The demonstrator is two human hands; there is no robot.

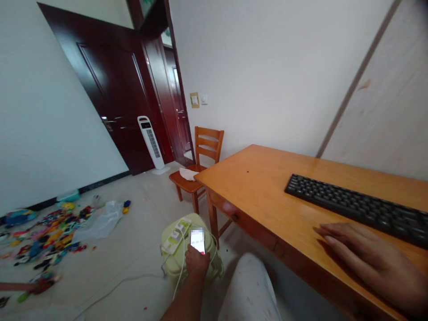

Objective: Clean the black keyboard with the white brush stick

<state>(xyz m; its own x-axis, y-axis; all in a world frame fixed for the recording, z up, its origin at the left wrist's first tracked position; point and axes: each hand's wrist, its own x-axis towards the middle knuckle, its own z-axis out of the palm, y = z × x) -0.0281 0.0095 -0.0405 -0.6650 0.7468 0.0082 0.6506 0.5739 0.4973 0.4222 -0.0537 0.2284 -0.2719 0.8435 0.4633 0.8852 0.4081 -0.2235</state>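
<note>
My left hand [196,263] is low in the middle of the view and holds a smartphone [197,240] upright, its lit screen facing me and blurred. Just behind the phone stands a pale green plastic container [171,263], with a white and green power strip [174,236] lying on top and white cables hanging down its side. My right hand [369,263] lies flat on the orange wooden desk [254,187], holding nothing. Its fingertips point left and stop just short of the front edge of a black keyboard [354,207].
A wooden chair [197,174] with a white cloth on its seat stands at the desk's far end. Behind it are a white tower fan [152,142] and dark red doors [110,93]. Colourful toys [50,236] and a plastic bag [100,220] lie on the floor at left.
</note>
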